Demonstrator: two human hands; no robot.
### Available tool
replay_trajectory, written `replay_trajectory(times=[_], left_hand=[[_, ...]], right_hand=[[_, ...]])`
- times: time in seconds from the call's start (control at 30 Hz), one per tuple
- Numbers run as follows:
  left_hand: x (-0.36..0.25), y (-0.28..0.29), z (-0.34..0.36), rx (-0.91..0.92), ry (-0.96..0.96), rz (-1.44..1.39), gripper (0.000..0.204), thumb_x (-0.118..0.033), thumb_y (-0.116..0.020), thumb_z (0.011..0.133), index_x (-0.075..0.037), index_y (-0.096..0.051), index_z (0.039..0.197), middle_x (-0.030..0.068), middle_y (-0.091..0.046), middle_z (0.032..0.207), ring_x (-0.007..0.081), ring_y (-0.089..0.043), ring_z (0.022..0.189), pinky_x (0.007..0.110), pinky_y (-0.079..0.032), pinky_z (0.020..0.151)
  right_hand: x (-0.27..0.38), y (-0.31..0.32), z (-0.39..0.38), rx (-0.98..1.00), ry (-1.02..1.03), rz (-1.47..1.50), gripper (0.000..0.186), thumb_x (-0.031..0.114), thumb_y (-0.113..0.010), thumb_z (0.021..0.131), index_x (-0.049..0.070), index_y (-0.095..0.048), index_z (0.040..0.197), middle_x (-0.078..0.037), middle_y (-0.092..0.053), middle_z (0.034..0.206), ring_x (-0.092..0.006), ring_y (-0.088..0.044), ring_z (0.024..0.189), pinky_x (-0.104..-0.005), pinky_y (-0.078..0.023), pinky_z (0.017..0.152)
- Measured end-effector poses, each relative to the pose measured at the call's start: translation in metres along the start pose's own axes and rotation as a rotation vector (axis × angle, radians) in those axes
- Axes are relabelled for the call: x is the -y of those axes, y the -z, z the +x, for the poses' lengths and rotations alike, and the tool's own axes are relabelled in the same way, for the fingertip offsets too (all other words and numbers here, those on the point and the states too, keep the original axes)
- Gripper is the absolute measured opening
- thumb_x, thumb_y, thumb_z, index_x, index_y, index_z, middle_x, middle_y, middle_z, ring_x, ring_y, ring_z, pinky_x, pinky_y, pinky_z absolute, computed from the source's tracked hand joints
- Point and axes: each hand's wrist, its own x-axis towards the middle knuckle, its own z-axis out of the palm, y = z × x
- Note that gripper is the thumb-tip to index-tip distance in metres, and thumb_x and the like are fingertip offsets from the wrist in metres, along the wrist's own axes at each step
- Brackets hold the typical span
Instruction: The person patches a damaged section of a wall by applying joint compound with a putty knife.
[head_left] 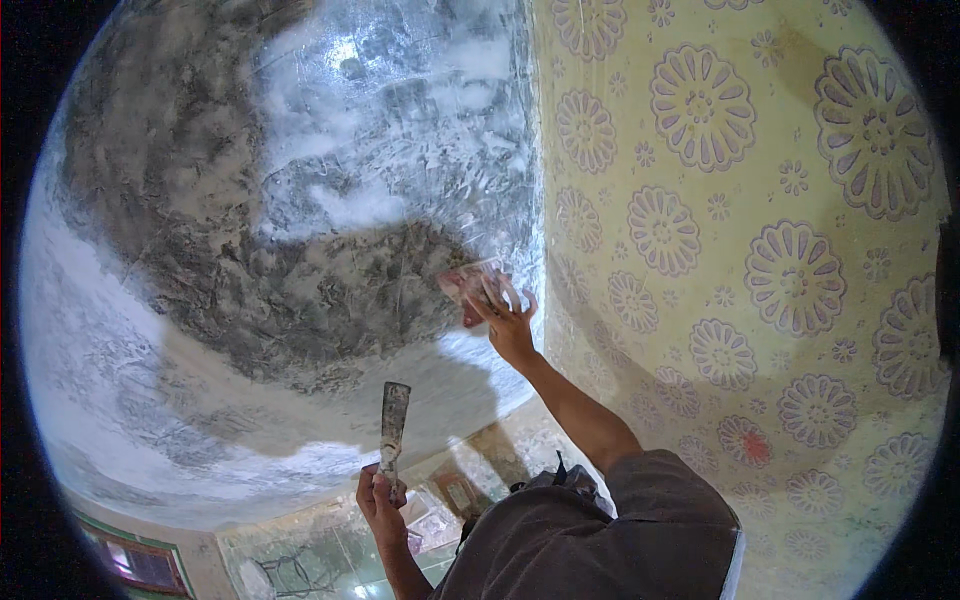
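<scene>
My left hand point(380, 510) is closed around the handle of a putty knife point(396, 415), whose stained blade points upward, away from the wall. Higher up and to the right, my right hand point(510, 325) presses a flat pinkish spreader point(462, 283) on the grey-and-white plastered wall point(340, 180), close to the corner. Its fingers lie across the back of the spreader. White smears cover parts of the wall around it, and dark grey mottled areas show between them.
A yellow wall with purple flower patterns point(700, 105) meets the plastered wall at a corner just right of my right hand. A reddish spot point(757, 446) marks it low down. Below are a metal frame point(290, 575) and, at lower left, a wooden-framed window point(140, 562).
</scene>
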Motion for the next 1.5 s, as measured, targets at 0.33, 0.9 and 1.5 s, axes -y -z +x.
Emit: replay_trajectory(times=[0.33,0.9,1.5], left_hand=[[0.000,0.001,0.006,0.043,0.028,0.043,0.029,-0.035,-0.055,0.096,-0.006,-0.053,0.091,-0.0019,-0.044,0.064,0.0049,-0.036,0.050,0.023,-0.026,0.044],[-0.001,0.037,-0.001,0.139,0.119,0.139,0.021,-0.026,-0.050,0.100,-0.006,-0.053,0.094,-0.0020,-0.044,0.064,0.0051,-0.036,0.052,0.022,-0.025,0.046],[0.000,0.029,0.009,0.154,0.125,0.083,0.025,-0.029,-0.050,0.099,-0.005,-0.052,0.091,-0.0017,-0.042,0.061,0.0061,-0.038,0.050,0.023,-0.026,0.044]], right_hand=[[0.001,0.017,0.082,-0.137,-0.129,0.051,0.083,-0.005,-0.063,0.073,0.027,-0.042,0.147,-0.005,-0.033,0.158,-0.0267,-0.025,0.148,-0.0564,-0.015,0.110],[0.023,0.022,0.090,-0.293,-0.344,0.164,0.086,-0.012,-0.055,0.071,0.016,-0.039,0.150,-0.013,-0.035,0.155,-0.0290,-0.031,0.144,-0.0551,-0.015,0.112],[0.008,0.071,0.181,-0.559,-0.109,0.154,0.085,-0.014,-0.059,0.067,0.018,-0.047,0.145,-0.011,-0.041,0.153,-0.0262,-0.036,0.143,-0.0528,-0.015,0.113]])
